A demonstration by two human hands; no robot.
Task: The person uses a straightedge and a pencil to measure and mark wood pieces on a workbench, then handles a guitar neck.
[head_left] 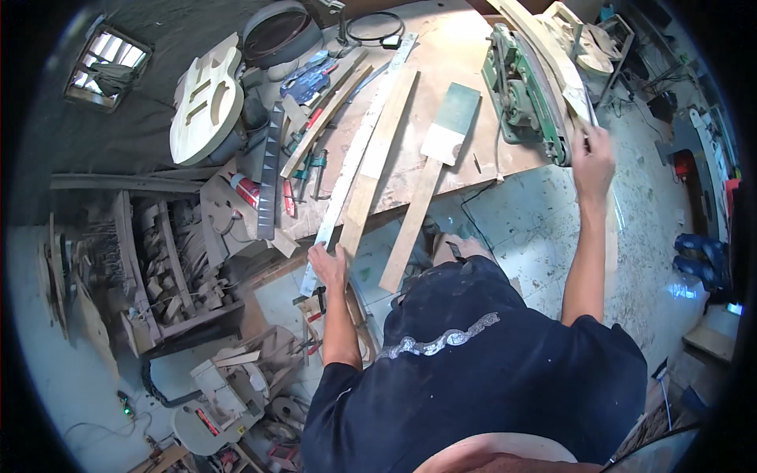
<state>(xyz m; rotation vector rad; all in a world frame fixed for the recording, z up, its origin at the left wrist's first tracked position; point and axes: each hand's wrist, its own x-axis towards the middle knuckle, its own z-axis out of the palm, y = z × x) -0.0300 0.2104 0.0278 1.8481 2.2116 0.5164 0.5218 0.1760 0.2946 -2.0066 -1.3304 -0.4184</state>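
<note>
My left hand (pixel 328 265) is closed around the near end of a long metal straightedge (pixel 359 160), which slants across the workbench and overhangs its front edge. Right beside the straightedge, a long pale wooden board (pixel 384 139) runs parallel to it. Farther right, another wooden strip (pixel 412 222) reaches past the bench edge, with a green and white rectangular piece (pixel 452 124) at its far end. My right hand (pixel 594 162) is raised by the near end of a green belt sander (pixel 516 87). Its fingers are closed, motion-blurred, against a thin edge near a long pale wooden piece (pixel 552 49).
On the bench's left lie clamps (pixel 317 167), wooden strips (pixel 335 110) and a toothed dark bar (pixel 270 169). A pale guitar body (pixel 206 102) leans at the back left. Below stands a rack of wood offcuts (pixel 177 260) and a machine (pixel 213 414). Cables trail over the tiled floor (pixel 643 236).
</note>
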